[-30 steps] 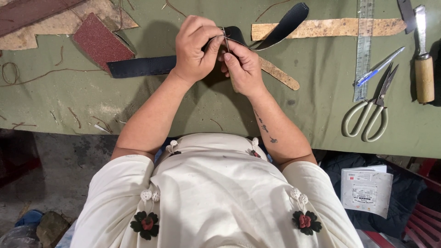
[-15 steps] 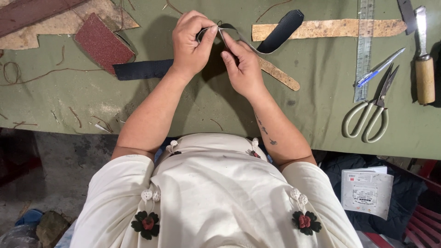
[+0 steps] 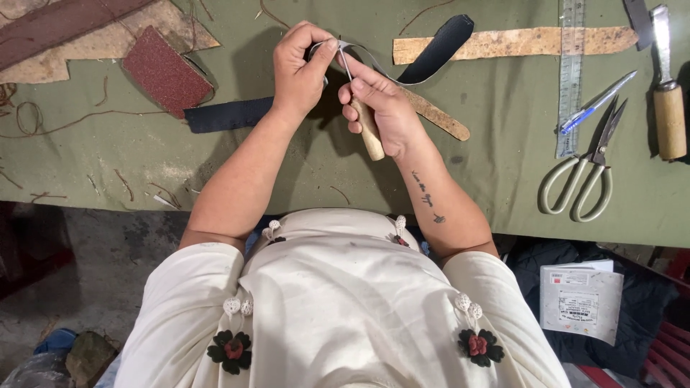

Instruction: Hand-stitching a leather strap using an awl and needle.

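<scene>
A green table [image 3: 215, 165] is shown from above, with the person's white shirt [image 3: 338, 309] filling the lower half of the view. A dark strap [image 3: 230, 113] is laid across the table, raised at its middle between the two hands, and continued to a rounded end [image 3: 445, 39] at upper right. Beneath that end, a long tan strip [image 3: 517, 42] is laid flat, and a shorter tan strip [image 3: 438, 118] is set diagonally beside the right wrist. A red sanding block [image 3: 167, 70] is placed at upper left, near the strap. A steel ruler [image 3: 571, 72], scissors [image 3: 582, 179], a blue pen [image 3: 596, 104] and a wooden-handled knife [image 3: 667, 93] are grouped at the right, well apart from the hands. The strap's raised fold is pinched between thumb and fingers of the left hand [image 3: 302, 68]. A wooden-handled awl [image 3: 368, 126] is gripped by the closed right hand [image 3: 384, 104], its metal tip being held against the fold.
</scene>
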